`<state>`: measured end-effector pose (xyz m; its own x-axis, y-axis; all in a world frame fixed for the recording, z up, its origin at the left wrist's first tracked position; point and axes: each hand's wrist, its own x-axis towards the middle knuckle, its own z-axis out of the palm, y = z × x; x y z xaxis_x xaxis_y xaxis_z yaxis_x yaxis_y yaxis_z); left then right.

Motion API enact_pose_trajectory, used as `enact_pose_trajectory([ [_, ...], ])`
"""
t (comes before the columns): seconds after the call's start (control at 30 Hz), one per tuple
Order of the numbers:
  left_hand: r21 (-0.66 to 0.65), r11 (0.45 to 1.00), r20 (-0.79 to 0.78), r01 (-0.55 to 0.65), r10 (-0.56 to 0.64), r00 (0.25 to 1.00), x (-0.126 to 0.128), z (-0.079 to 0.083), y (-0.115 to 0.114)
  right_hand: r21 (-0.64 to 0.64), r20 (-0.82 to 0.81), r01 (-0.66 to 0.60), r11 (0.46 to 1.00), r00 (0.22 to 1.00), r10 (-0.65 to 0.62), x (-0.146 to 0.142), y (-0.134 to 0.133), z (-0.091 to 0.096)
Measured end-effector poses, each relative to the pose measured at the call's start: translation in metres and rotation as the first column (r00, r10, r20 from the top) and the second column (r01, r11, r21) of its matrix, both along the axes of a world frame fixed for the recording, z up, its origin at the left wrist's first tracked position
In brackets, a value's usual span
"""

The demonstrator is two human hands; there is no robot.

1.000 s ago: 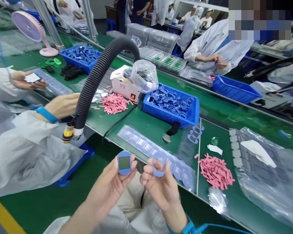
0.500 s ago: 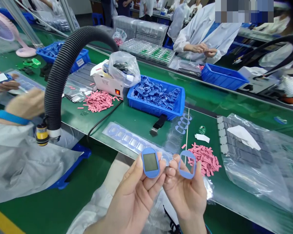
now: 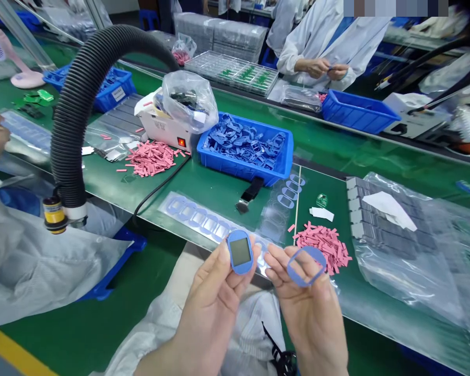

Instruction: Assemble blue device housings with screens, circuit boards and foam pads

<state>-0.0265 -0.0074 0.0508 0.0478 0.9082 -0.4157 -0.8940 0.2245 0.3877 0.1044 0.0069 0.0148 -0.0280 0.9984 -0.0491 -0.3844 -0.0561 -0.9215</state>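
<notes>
Palms upturned, left hand [image 3: 215, 297] flanks right hand [image 3: 308, 308].

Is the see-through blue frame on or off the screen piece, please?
Off: the right hand holds the frame apart from the screen piece in the left hand.

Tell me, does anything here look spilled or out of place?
Mostly the pink strips: two heaps lie uncontained on the bench, with strays around, perhaps deliberately. The blue ring in the right hand is tilted, while the screen in the left hand stands nearly upright. No damage is evident.
</notes>
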Motion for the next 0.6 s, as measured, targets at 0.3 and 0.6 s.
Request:
enact_pose_trajectory([
  [0.3, 0.132, 0.986, -0.542, -0.106, 0.161, 0.824, 0.001, -0.017, -0.007, 0.448, 0.751, -0.158, 0.880, 0.601, -0.274, -0.011, -0.015, 0.025],
  [0.6, 0.246, 0.966, -0.629, -0.078, 0.220, 0.746, 0.004, -0.021, -0.006, 0.523, 0.725, -0.145, 0.840, 0.593, -0.350, -0.022, -0.013, 0.030],
])
